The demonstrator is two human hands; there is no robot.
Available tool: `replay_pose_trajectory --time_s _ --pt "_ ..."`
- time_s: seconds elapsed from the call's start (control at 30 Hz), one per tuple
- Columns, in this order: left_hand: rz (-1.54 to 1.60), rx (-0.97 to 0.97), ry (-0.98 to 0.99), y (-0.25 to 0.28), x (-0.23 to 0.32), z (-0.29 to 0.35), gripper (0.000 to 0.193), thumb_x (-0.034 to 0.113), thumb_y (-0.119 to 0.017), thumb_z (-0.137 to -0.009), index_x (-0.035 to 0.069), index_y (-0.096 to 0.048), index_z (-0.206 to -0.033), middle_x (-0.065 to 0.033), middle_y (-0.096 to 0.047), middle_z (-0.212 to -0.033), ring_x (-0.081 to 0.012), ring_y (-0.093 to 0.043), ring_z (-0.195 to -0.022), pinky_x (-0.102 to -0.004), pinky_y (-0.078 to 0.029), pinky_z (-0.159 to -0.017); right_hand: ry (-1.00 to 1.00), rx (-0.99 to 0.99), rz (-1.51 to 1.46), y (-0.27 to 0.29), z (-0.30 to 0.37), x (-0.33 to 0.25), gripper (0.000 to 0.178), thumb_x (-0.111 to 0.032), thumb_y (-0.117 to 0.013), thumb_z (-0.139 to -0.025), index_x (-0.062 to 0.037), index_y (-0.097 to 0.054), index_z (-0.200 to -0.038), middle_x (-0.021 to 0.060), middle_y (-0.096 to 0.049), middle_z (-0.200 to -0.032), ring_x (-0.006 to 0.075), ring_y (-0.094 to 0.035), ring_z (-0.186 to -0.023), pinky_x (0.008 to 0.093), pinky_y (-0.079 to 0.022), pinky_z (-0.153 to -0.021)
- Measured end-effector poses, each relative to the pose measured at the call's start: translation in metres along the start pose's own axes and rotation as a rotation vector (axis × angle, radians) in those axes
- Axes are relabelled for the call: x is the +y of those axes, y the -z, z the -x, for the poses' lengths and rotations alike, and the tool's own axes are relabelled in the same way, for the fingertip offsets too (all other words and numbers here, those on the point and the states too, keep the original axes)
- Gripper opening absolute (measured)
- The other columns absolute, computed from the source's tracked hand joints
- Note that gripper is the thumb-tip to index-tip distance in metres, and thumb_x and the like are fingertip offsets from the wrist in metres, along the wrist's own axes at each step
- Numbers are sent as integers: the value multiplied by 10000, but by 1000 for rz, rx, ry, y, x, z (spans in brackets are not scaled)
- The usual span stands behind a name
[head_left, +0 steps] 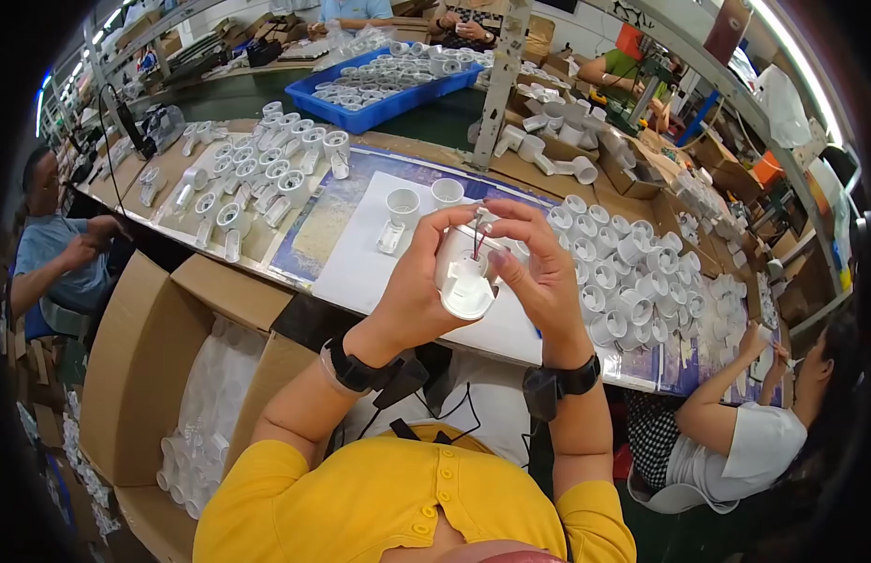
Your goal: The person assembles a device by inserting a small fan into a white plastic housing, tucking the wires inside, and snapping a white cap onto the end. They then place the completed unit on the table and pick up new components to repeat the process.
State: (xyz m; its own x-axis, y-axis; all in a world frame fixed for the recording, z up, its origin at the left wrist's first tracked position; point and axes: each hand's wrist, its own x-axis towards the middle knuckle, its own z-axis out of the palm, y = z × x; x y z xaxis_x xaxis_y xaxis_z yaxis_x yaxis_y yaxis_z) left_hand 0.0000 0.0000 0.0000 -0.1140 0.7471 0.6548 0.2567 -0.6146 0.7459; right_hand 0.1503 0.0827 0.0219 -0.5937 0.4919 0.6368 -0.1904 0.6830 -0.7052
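White plastic housing [465, 278] sits cupped in my left hand [412, 281]; my right hand [540, 267] pinches its wires [477, 236] at twelve o'clock, and tugging could snap them.

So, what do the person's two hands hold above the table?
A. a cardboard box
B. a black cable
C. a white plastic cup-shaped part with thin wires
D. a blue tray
C: the left hand and right hand together grip a white plastic part, and thin wires stick out of it.
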Motion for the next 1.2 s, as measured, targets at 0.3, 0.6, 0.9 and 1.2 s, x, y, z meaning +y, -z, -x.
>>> replay_pose_trajectory --time_s 0.3,0.6,0.9,1.2 --pt "-173 -121 -39 1 3 -17 723 96 -799 -691 41 -378 -1276 -111 -513 -1187 -200 -545 -1064 -307 -452 -909 7 90 -175 2 -4 -5 141 -56 -633 -874 -39 -658 -1011 131 -589 -1195 228 -543 -1123 340 -427 -955" --pt "-185 -55 -106 -8 0 -31 735 78 -806 -679 39 -383 -1278 -114 -512 -1182 -209 -541 -1067 -309 -449 -912 31 121 -230 12 -15 2 178 -51 -516 -951 -1 -628 -1080 145 -583 -1234 181 -566 -1075 318 -432 -941" --pt "-95 -49 17 -23 -14 -17 723 47 -779 -694 42 -366 -1287 -106 -510 -1159 -204 -534 -1075 -304 -446 -914 110 8 -7 22 -7 15 187 -122 -583 -936 -7 -653 -1066 135 -573 -1234 186 -564 -1080 317 -430 -942" --pt "-16 44 47 -35 -44 -1 676 76 -779 -682 54 -388 -1233 -110 -491 -1166 -209 -524 -1068 -331 -440 -927 -147 181 -355 -1 8 39 250 -149 -533 -960 -29 -610 -1165 125 -564 -1207 192 -530 -1134 332 -415 -988"
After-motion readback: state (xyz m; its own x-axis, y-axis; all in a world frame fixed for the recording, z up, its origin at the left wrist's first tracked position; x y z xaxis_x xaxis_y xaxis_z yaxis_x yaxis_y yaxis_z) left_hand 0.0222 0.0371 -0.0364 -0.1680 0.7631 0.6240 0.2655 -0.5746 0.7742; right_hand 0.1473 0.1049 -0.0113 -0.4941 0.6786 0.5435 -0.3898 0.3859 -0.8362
